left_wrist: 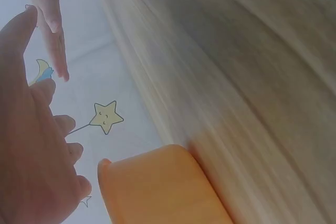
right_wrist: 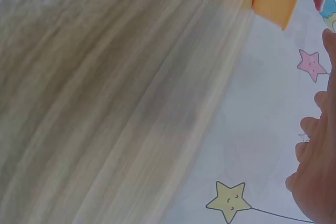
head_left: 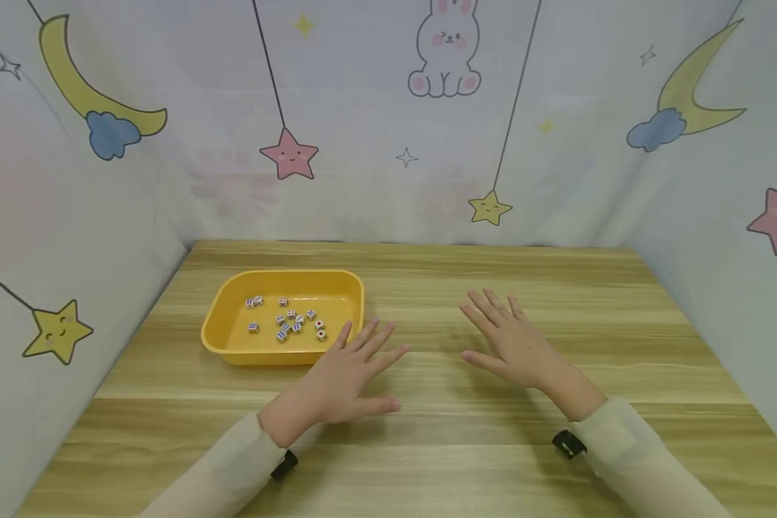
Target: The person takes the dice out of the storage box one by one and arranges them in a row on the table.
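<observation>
My left hand (head_left: 343, 378) hovers with fingers spread and holds nothing; in the head view it overlaps the near right corner of the yellow tray (head_left: 252, 357). Inside that tray lie several small white dice (head_left: 291, 314), scattered mostly toward its middle and right, with red and dark pips. To the right, my right hand (head_left: 514, 345) is held over the wooden table, its fingers spread and nothing in them. The left wrist view shows the tray's orange-looking wall (left_wrist: 157, 187) below the left hand (left_wrist: 37, 140). In the right wrist view the right hand (right_wrist: 317, 156) is far from the tray.
The wood-grained table (head_left: 427, 460) runs back to a pale cloth backdrop (head_left: 375, 194) printed with stars, moons and a rabbit. Similar cloth walls stand at the left and right. A black band (head_left: 568, 444) shows at the right cuff, another (head_left: 285, 465) at the left.
</observation>
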A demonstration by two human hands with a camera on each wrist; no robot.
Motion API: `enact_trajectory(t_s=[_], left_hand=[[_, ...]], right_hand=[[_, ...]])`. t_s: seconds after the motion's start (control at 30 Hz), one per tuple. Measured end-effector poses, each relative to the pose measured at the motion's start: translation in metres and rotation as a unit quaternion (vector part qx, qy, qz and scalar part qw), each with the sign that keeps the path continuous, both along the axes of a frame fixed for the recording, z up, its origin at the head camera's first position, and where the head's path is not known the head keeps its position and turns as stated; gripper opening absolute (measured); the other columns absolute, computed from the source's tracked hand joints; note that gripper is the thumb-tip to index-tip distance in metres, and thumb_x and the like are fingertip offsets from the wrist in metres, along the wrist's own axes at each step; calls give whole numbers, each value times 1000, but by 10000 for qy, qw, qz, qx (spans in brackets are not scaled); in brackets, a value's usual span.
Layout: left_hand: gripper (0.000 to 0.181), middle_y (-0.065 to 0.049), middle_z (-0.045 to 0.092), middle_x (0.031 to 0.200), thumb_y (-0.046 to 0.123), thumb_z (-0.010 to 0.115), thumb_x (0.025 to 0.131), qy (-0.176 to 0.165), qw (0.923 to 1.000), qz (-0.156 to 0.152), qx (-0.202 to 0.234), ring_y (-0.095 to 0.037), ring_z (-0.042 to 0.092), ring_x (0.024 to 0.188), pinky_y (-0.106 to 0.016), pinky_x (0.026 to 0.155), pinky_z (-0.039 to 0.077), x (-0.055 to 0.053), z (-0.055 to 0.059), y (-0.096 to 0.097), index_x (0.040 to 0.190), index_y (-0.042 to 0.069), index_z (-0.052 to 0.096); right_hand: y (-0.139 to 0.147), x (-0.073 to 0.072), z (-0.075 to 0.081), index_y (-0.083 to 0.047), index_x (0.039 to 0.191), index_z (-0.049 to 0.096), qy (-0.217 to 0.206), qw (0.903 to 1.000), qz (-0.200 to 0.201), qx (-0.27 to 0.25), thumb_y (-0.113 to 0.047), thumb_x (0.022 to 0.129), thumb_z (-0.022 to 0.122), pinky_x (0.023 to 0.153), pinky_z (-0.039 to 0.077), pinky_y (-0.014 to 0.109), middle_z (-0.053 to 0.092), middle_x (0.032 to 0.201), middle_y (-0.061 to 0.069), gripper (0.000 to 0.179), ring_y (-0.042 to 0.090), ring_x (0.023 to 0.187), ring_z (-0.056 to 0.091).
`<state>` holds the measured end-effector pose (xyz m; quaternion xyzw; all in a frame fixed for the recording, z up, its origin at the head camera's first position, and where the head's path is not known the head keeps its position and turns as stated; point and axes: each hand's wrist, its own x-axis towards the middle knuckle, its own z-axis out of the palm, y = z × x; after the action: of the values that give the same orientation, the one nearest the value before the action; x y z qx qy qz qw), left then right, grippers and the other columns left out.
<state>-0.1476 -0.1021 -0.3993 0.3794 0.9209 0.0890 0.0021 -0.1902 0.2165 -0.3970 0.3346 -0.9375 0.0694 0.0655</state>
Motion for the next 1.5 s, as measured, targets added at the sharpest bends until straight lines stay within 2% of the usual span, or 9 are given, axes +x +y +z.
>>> enact_trajectory(t_s=[0.17,0.3,0.5,0.63,0.83,0.97,1.1,1.2,1.5], left_hand=[[80,-5,3,162,64,51,90,-181,9996,100,204,-28,-2,148,-60,115,2,1,4,-7,155,27,22],[85,-3,7,162,60,59,88,-471,9949,348,826,-26,4,148,-59,116,3,2,17,-26,155,27,19],[89,-6,18,161,50,68,86,-488,9772,1015,1802,-30,17,146,-57,117,7,6,31,-79,155,25,19],[90,-15,23,158,37,74,85,-554,9569,1544,2397,-39,19,143,-64,112,16,8,30,-117,155,18,21],[96,-22,12,159,24,74,86,-1279,9035,2329,3362,-48,8,143,-74,105,13,10,26,-162,157,16,9],[92,-21,10,160,19,69,91,-1428,8799,2568,3734,-47,6,143,-71,108,6,5,18,-188,157,16,4],[89,-22,7,160,18,63,95,-1631,8684,2666,3851,-47,5,142,-69,109,5,1,9,-211,156,17,-2],[91,-22,5,160,21,62,95,-1874,8661,2769,3715,-48,3,142,-70,107,9,0,4,-222,156,16,-6],[97,-22,1,160,21,65,93,-2455,8475,2852,3743,-48,3,142,-68,109,11,-3,-9,-224,154,10,-9]], right_hand=[[-3,0,1,-11,153,26,105,9998,154,-110,-53,95,52,114,13,61,18,160,13,76,35,146,12],[-9,-1,2,-8,150,33,308,9969,429,-581,-48,96,53,114,20,57,29,156,15,70,36,143,23],[-30,-10,9,-2,139,49,1052,9817,1030,-1207,-37,96,58,107,35,52,50,140,19,56,36,130,44],[-50,-18,16,0,132,55,1201,9769,1210,-1292,-29,93,65,101,43,49,58,130,17,50,33,120,53],[-79,-29,27,-2,128,59,789,9846,1013,-1183,-30,93,64,99,46,45,63,124,12,45,29,115,57],[-99,-38,36,-4,130,58,475,9894,889,-1044,-32,95,61,99,46,43,63,125,10,45,27,115,58],[-123,-48,46,-6,132,57,228,9922,924,-809,-33,96,60,101,46,42,62,127,9,45,26,117,57],[-143,-54,52,-6,132,57,68,9926,1045,-618,-32,96,59,102,45,41,62,128,8,45,26,117,57],[-201,-63,48,-7,134,56,-788,9904,1137,-57,-34,98,56,103,43,36,61,130,7,45,22,118,56]])
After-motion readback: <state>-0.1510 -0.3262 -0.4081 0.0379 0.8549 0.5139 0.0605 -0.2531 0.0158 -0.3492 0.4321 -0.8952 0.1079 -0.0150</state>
